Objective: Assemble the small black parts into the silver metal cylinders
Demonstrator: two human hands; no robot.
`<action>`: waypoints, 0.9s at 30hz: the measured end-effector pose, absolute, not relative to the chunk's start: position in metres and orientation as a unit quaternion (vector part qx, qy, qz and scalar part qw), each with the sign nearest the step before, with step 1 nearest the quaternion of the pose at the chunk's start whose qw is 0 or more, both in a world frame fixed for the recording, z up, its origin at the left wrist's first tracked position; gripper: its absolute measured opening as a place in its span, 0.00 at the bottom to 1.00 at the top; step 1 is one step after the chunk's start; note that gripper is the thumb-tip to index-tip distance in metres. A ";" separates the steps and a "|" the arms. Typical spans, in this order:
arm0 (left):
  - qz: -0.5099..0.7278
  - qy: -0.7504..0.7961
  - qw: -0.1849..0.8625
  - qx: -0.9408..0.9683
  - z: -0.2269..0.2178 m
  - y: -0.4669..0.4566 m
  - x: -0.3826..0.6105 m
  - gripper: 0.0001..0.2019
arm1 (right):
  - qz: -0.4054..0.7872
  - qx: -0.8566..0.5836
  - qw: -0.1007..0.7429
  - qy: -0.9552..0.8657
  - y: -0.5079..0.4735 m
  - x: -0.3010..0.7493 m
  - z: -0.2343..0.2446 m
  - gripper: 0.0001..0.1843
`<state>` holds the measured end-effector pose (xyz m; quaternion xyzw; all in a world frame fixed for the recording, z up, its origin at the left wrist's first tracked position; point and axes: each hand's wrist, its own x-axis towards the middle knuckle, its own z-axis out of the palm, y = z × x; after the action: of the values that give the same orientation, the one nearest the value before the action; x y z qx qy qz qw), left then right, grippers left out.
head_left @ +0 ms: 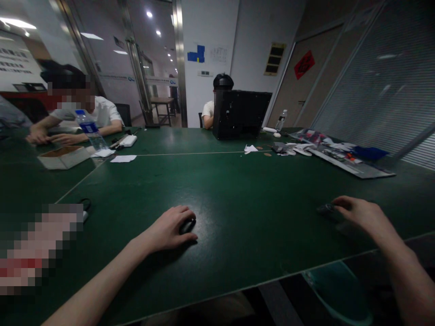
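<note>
On the green tabletop (244, 194), my left hand (171, 226) curls around a small black rounded object (188, 225), mostly covered by the palm and fingers. Its kind is not clear. Farther right, near the table's front edge, my right hand (362, 215) is closed, with thumb and fingertips at a small dark object (326, 208). Blur hides what that object is. The two hands are wide apart.
A white open box (64, 157), a water bottle (91, 129) and papers (123, 158) lie at left. A black monitor (241, 113) stands at the back. Clutter on a board (360, 170) lies at right. Two people (105, 113) sit across. A teal bin (340, 294) sits below the front edge.
</note>
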<state>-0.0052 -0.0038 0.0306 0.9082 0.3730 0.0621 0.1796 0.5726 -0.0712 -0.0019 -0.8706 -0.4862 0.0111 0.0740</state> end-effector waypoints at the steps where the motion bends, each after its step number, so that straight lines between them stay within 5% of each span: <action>1: 0.063 0.373 0.179 0.908 0.031 -0.004 -0.005 0.21 | 0.013 -0.869 0.081 -0.488 -0.072 0.573 -0.003 0.16; 18: 0.055 0.377 0.193 0.904 0.033 -0.004 -0.005 0.22 | 0.065 -0.868 0.093 -0.484 -0.066 0.574 0.001 0.16; 27: 0.054 0.382 0.192 0.903 0.032 -0.003 -0.005 0.22 | 0.072 -0.887 0.093 -0.446 -0.079 0.592 -0.008 0.26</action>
<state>-0.0054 -0.0031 0.0325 0.9026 0.3815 0.0542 0.1919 0.5919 -0.0792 -0.0078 -0.8873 -0.4459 0.0723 0.0930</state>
